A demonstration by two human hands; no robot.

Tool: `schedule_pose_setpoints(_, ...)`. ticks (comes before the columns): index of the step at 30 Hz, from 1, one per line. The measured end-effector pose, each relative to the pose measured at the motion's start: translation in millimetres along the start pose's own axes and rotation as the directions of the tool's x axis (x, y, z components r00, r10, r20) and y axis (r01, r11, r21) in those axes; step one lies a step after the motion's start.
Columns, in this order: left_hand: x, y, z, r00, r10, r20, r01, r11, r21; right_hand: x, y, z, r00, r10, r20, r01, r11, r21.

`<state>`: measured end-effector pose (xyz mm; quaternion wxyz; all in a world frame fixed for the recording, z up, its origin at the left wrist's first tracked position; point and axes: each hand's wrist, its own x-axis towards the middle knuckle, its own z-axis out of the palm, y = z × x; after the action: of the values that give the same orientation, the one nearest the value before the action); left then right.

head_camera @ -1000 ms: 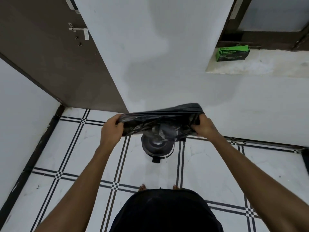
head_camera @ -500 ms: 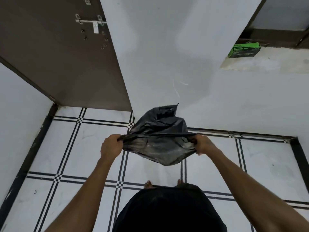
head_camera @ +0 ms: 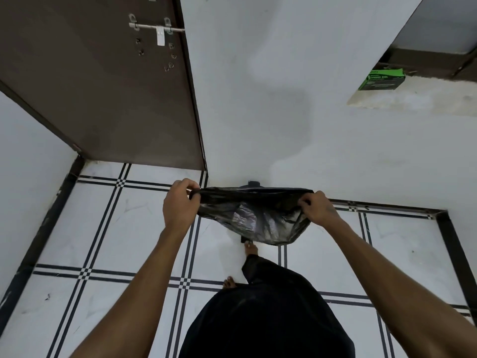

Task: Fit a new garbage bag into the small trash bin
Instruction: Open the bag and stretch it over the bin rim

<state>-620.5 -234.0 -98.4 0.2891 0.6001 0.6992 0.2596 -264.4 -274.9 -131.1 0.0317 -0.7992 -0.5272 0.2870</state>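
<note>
A black garbage bag (head_camera: 254,218) hangs stretched open between my hands, above the floor near the wall. My left hand (head_camera: 179,204) grips its left rim and my right hand (head_camera: 318,206) pinches its right rim. The small trash bin is almost wholly hidden behind the bag; only a dark bit (head_camera: 253,182) shows above the bag's top edge and the pedal (head_camera: 244,239) pokes out below. My foot (head_camera: 251,248) is at the pedal.
A brown door (head_camera: 103,86) with a metal latch (head_camera: 157,29) stands at the left. A green box of garbage bags (head_camera: 382,79) lies on a ledge at the upper right. White wall ahead, tiled floor (head_camera: 116,241) with black lines below.
The bag, billowed upward half a second ago, now hangs down with its mouth pulled wide. I have stepped nearer the wall and one foot has come forward to the pedal.
</note>
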Motion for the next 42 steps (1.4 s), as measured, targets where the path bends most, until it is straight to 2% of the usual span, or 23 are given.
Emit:
schedule_pose_setpoints(6,-8.6,-12.2,0.5,0.993,0.067,0.093,-0.085,0.975,0.206,-13.3,3.0,-0.8,0.989,-0.135,0.055,0.136,0.991,-0.02)
schedule_pose_setpoints(9,-14.3,-16.9,0.9,0.99,0.082,0.118,-0.105,0.974,0.2,-17.4,6.8,1.4,0.988,-0.112,0.103,0.113,0.994,-0.002)
schedule_pose_setpoints(16,-11.0,-9.9,13.0,0.985,0.073,0.158,-0.093,0.987,0.128,-13.0,14.7,16.3,0.991,-0.099,0.088,0.103,0.994,-0.048)
schedule_pose_setpoints(20,-8.3,-2.0,27.5,0.984,0.1,0.151,-0.123,0.98,0.155,-7.4,19.7,20.2,0.99,-0.133,0.047,0.136,0.989,-0.062)
schedule_pose_setpoints(25,-8.3,1.9,39.5,0.982,0.106,0.156,-0.14,0.964,0.225,-1.5,26.4,21.1,0.994,-0.107,0.03,0.108,0.993,-0.056)
schedule_pose_setpoints(27,-5.0,1.9,44.5,0.982,0.092,0.163,-0.129,0.965,0.227,4.4,27.0,18.9,0.989,-0.121,0.084,0.128,0.988,-0.082)
schedule_pose_setpoints(29,-1.0,0.6,50.1,0.979,0.066,0.194,-0.114,0.962,0.25,10.3,27.5,17.4,0.97,-0.135,0.202,0.154,0.985,-0.082)
schedule_pose_setpoints(32,4.7,-2.3,61.2,0.962,0.022,0.272,-0.115,0.937,0.33,18.4,33.6,20.6,0.884,-0.138,0.447,0.181,0.982,-0.056)
schedule_pose_setpoints(35,9.7,-5.1,73.8,0.932,-0.08,0.353,-0.084,0.901,0.426,28.1,42.1,25.3,0.803,-0.097,0.588,0.137,0.99,-0.023)
schedule_pose_setpoints(39,18.6,-1.7,84.9,0.893,-0.194,0.406,-0.047,0.857,0.513,43.7,49.4,32.0,0.772,-0.106,0.627,0.14,0.99,-0.006)
schedule_pose_setpoints(42,26.0,8.7,94.8,0.861,-0.218,0.46,-0.072,0.842,0.534,56.8,51.4,34.1,0.81,-0.13,0.572,0.138,0.99,0.031)
